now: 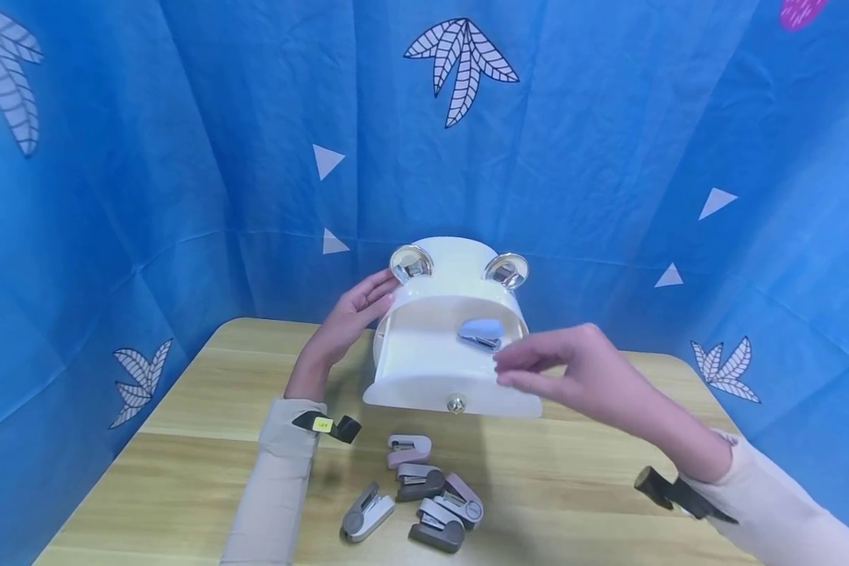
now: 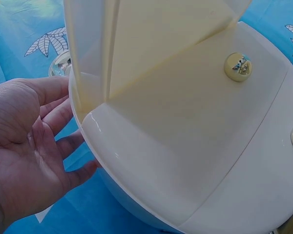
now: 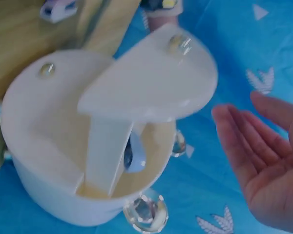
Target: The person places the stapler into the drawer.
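Note:
A white rounded storage box (image 1: 453,263) with two shiny ears stands at the back of the table, its top drawer (image 1: 424,385) pulled out. Inside the drawer lies a light blue stapler (image 1: 481,332), also visible in the right wrist view as a blue stapler (image 3: 136,155). With extended fingers, my left hand (image 1: 357,314) rests against the box's left side; in the left wrist view the hand (image 2: 34,141) has its fingertips at the box's edge. Beside the drawer's right side hovers my right hand (image 1: 573,365), fingers loosely bent and holding nothing.
Several staplers lie in front of the box on the wooden table (image 1: 573,503), among them a pink and white stapler (image 1: 408,451) and a grey and white stapler (image 1: 366,512). A blue patterned curtain (image 1: 276,157) hangs behind and at both sides.

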Tool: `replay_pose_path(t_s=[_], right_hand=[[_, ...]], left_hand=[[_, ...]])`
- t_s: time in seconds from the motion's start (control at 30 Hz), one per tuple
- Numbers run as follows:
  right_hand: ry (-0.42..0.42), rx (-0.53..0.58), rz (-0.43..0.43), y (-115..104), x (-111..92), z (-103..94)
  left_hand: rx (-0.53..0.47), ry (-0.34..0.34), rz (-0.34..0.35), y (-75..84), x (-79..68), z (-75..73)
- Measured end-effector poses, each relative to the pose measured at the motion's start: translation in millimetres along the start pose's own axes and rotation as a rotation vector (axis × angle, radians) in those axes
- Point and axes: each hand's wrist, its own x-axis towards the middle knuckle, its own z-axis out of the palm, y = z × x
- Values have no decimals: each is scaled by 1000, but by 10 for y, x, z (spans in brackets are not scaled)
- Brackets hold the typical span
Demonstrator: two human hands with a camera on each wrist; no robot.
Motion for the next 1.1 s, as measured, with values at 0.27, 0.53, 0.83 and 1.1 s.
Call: replay_pose_path(t_s=[0.27, 0.53, 0.83, 1.1], right_hand=[[-341, 172, -11, 162, -305, 342], [-399, 109, 108, 546, -471, 895], [-382, 32, 180, 754, -513, 1296], [-383, 5, 157, 808, -485, 1448]], left_hand=[[-1, 8, -16, -4, -21, -30], [-3, 9, -18, -17, -28, -35], [-4, 6, -5, -11, -20, -19], [-11, 1, 0, 9, -5, 0]])
